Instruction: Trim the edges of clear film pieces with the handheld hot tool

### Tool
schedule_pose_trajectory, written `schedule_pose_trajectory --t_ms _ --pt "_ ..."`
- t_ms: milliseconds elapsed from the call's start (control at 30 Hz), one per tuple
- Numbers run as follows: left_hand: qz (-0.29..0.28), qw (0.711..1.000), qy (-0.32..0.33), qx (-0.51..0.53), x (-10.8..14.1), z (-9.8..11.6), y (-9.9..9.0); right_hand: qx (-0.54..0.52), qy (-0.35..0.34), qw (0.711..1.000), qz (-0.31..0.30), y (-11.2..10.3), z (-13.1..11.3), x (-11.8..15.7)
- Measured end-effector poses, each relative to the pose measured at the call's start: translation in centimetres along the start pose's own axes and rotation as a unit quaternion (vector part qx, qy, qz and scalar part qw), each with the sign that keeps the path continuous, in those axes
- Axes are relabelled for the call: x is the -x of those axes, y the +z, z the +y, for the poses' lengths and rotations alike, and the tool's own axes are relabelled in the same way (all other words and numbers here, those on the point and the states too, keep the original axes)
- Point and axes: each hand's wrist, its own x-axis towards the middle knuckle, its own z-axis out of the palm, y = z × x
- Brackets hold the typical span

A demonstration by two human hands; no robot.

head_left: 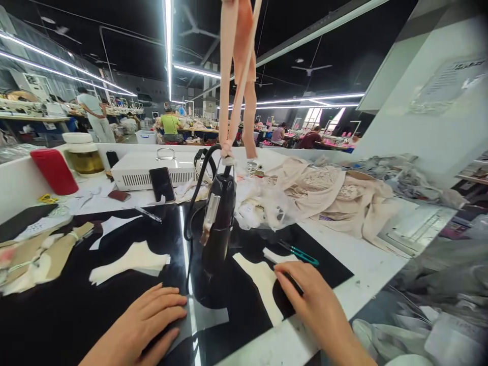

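My left hand (148,320) lies with fingers stretched out on the glossy black mat (125,305), over the end of a translucent curved piece (209,316). My right hand (310,295) has its thumb and fingertips brought together at the edge of a cream cut fabric piece (263,279). Partly behind its fingers shows a smaller white piece (280,255). A black handheld tool (219,218) with a cable hangs upright between my hands from a pinkish fabric strip (227,101). Left of it rests a small stack of cream cut pieces (131,260). Teal thread snips (303,254) lie beyond my right hand.
A white vented box (133,170) stands at the back, a phone (162,184) leaning on it. Beige fabric (331,193) is heaped at right. Bundled pieces (41,256), a pen (148,214) and a jar (84,157) are at left. Several people work farther off.
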Motion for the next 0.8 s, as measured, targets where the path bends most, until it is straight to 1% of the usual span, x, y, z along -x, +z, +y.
schedule_pose_trajectory --t_ms 67,167,300,367,500,667,800 --pt "0.007 1.0 0.012 -0.012 0.1 -0.1 0.1 0.03 0.012 0.999 0.007 0.4 1.9 -0.2" --pt "0.013 1.0 0.012 -0.023 0.2 -0.2 0.3 0.065 0.01 0.998 0.004 1.6 3.3 -0.3" --pt "0.02 0.999 0.017 -0.038 0.5 -0.3 0.4 0.103 0.006 0.994 -0.019 2.9 3.6 -0.4" --pt "0.017 0.999 0.017 -0.046 0.7 -0.4 0.5 0.119 0.008 0.992 -0.032 3.1 3.6 -0.5" --pt "0.003 0.999 -0.002 -0.047 1.2 -0.5 0.7 0.136 0.021 0.99 -0.041 3.2 3.8 -0.5" --pt "0.013 0.999 0.0 -0.035 1.1 -0.4 0.6 0.111 0.048 0.992 -0.044 3.2 4.1 -0.7" --pt "0.017 0.999 0.001 -0.043 0.9 -0.4 0.5 0.071 0.088 0.992 -0.05 2.7 4.3 -1.1"
